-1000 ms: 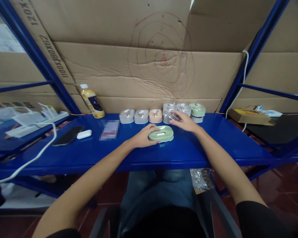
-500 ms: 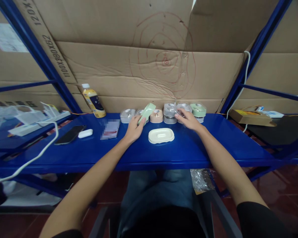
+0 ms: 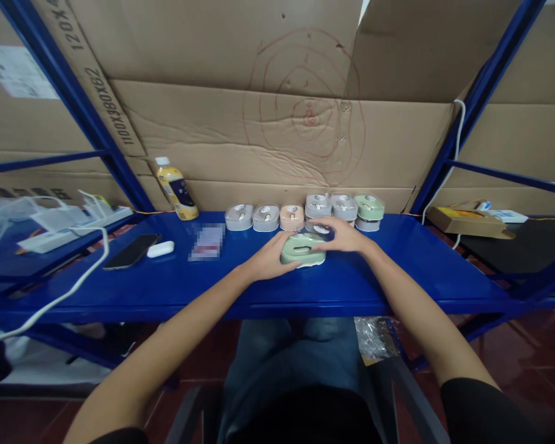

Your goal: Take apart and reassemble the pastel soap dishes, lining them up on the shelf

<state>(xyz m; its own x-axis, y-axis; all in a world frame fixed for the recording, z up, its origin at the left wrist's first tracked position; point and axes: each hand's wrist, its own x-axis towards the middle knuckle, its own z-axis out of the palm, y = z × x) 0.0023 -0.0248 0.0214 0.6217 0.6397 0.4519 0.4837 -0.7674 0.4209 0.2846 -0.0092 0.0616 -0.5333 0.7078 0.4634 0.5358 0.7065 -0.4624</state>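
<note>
1. I take the green box [image 3: 304, 255] as my clock's centre, with twelve pointing straight away from the wearer. It sits flat near the middle of the blue table [image 3: 420, 265], a pale rim showing under its near edge.

2. The left hand [image 3: 269, 256] is wrapped round the box's end at nine, thumb on the near side and fingers on the far side; I read that as a hold.

3. The right hand [image 3: 345, 237] arches in from two o'clock, its thumb reaching the box's right end and its fingers bent over the far side. Beneath those fingers I see a clear piece with a round sticker [image 3: 321, 229]; from here I cannot tell whether they pinch it or only lie on it.

4. My first worry is a skewed fit: if the left hand presses harder than the right, the green part could tip on its pale rim.

5. The clear piece is slick-looking and half hidden, so I'd judge that a loose pinch could let it slide off towards one o'clock.

6. Just beyond, between twelve and one, stands a grey stack [image 3: 318, 206]. The right fingers are near it, and a careless backward sweep could knock its upper box off.

7. Towards twelve, the peach box [image 3: 291, 218] could be nudged if the green one were shoved away from the wearer.
</note>
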